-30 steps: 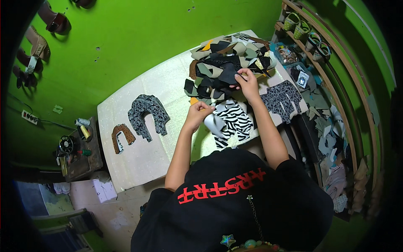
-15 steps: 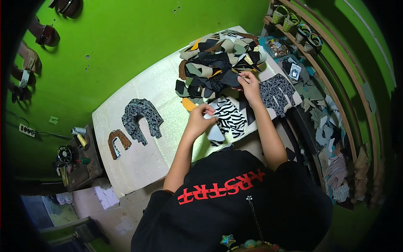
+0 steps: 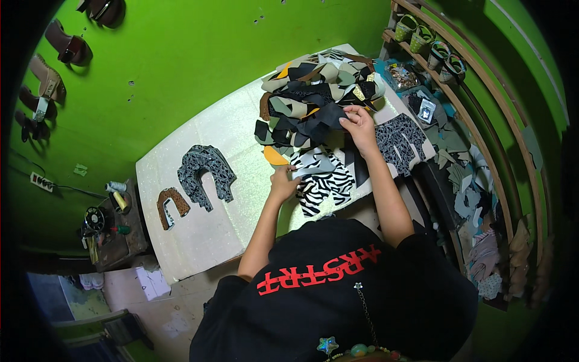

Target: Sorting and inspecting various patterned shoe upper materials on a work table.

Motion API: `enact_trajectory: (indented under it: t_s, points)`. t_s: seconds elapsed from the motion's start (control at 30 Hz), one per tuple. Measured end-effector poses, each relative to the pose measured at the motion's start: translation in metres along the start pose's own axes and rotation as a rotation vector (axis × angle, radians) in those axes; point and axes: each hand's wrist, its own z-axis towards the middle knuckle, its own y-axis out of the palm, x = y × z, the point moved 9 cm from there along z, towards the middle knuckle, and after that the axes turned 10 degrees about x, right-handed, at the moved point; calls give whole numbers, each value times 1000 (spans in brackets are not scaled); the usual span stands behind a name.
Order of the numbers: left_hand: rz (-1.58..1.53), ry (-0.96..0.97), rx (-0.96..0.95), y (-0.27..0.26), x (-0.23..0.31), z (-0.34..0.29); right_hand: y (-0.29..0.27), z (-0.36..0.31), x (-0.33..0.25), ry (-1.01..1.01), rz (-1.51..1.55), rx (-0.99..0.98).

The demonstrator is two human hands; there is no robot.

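Note:
My left hand (image 3: 282,183) is closed, thumb and fingers pinching the left edge of a zebra-print cut piece (image 3: 307,196) with a pale underside. That piece lies among other zebra-print pieces (image 3: 342,181) near the table's front edge. A yellow-orange scrap (image 3: 275,156) rests just beyond the left fingers. My right hand (image 3: 360,128) is higher up, its fingertips closed on a dark grey piece (image 3: 331,115) at the near side of a heap of mixed cut scraps (image 3: 301,90). Black, olive, beige and brown scraps overlap in the heap.
On the pale table (image 3: 241,130) lie black-and-white patterned curved pieces (image 3: 205,172), brown ones (image 3: 170,205) and more patterned pieces (image 3: 400,145) at the right. Shelves (image 3: 482,108) with small baskets and scraps border the right side. A small stand (image 3: 117,238) with thread spools is at left.
My left hand has moved slightly down and left, and the pale-backed piece it held now lies with the zebra-print pieces. The right hand still pinches the dark grey piece, close to the heap.

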Motion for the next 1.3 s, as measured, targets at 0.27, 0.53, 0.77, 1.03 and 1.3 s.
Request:
enact_trajectory:
  t_s: [0.27, 0.53, 0.77, 1.03, 1.3]
  points:
    - [-599, -414, -134, -6, 1, 37, 33, -9, 0, 52, -53, -204]
    - [-792, -314, -231, -12, 50, 49, 83, -49, 22, -25, -362, -517]
    - [-871, -416, 76, -62, -8, 49, 58, -85, 92, -138, -1122, -759]
    - [-783, -474, -280, -36, -28, 23, 45, -80, 85, -413, -1214, -615]
    - [-539, 27, -480, 3, 49, 16, 56, -68, 48, -175, -808, -719]
